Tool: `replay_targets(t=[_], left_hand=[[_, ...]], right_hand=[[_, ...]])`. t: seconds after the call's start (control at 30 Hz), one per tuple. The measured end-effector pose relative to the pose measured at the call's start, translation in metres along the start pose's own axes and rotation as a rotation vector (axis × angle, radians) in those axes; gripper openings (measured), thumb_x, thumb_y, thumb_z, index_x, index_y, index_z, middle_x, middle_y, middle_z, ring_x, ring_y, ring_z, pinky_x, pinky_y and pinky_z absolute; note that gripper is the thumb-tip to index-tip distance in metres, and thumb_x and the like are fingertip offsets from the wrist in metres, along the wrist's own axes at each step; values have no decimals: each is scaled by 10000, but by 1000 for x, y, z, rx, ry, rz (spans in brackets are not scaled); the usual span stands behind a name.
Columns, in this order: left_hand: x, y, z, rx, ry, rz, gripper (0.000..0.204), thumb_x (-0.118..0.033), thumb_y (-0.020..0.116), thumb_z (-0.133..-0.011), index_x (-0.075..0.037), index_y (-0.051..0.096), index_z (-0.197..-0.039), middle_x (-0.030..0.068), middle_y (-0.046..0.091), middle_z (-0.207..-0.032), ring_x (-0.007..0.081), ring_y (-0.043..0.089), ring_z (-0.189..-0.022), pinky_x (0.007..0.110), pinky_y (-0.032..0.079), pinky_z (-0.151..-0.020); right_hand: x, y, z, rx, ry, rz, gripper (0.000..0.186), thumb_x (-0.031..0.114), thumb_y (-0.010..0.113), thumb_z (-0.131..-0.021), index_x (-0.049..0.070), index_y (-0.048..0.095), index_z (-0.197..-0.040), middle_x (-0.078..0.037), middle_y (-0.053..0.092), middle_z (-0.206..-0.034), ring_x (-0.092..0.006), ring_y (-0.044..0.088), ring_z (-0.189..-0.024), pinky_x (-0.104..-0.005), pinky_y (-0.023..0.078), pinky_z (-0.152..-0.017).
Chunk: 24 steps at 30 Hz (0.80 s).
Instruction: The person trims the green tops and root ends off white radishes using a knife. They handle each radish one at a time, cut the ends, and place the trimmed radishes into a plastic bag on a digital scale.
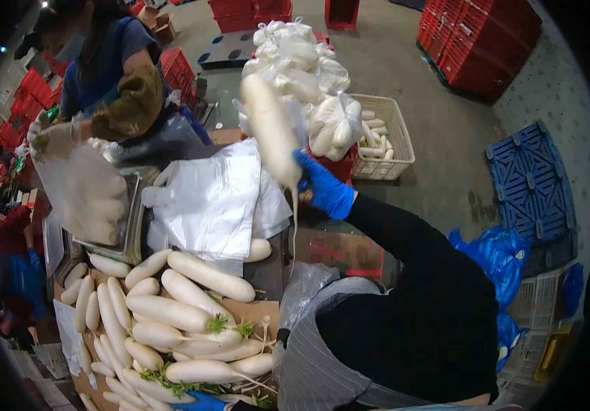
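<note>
My right hand (322, 185), in a blue glove, grips a long white radish (271, 130) near its lower end, where a thin root hangs down. My left hand (199, 402), also blue-gloved, is at the bottom edge against a pile of white radishes (171, 308) with green tops on cardboard; it is mostly cut off. Flat plastic bags (202, 205) lie just beyond the pile. A co-worker's gloved hand (58, 137) holds a translucent bag of radishes (89, 205) over a metal tray (134, 250).
A co-worker (103, 68) stands at the left, another person (14, 274) behind. Tied white bags (288, 48) are stacked ahead beside a cream crate (401, 164) of radishes. Red crates (476, 44), blue pallets (528, 185) and blue plastic bags (494, 260) are on the right.
</note>
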<state>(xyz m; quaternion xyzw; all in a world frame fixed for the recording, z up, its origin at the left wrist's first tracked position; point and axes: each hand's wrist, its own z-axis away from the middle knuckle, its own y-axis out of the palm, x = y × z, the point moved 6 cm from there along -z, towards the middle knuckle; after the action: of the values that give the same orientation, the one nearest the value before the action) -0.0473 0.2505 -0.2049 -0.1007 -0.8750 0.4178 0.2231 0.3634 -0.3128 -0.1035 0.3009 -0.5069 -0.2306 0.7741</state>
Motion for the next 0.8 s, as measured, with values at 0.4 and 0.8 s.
replay_targets(t=[0.4, 0.8], left_hand=[[-70, -138, -39, -363, 47, 133, 751, -668, 382, -906, -75, 519, -1346, 252, 508, -1312, 478, 457, -1210, 595, 370, -1007], [-36, -104, -30, 147, -142, 117, 743, -609, 476, -890, -157, 369, -1470, 226, 414, -1433, 428, 343, -1334, 534, 253, -1109]], right_hand=[[218, -108, -2, -585, -1171, 323, 286, 316, 518, -984, 60, 641, -1019, -46, 684, -861, -73, 449, -496, -244, 361, -429], [-140, 212, 42, 579, 74, 504, 233, 280, 630, -943, 108, 673, -1093, 19, 607, -680, -22, 458, -520, -182, 359, -470]])
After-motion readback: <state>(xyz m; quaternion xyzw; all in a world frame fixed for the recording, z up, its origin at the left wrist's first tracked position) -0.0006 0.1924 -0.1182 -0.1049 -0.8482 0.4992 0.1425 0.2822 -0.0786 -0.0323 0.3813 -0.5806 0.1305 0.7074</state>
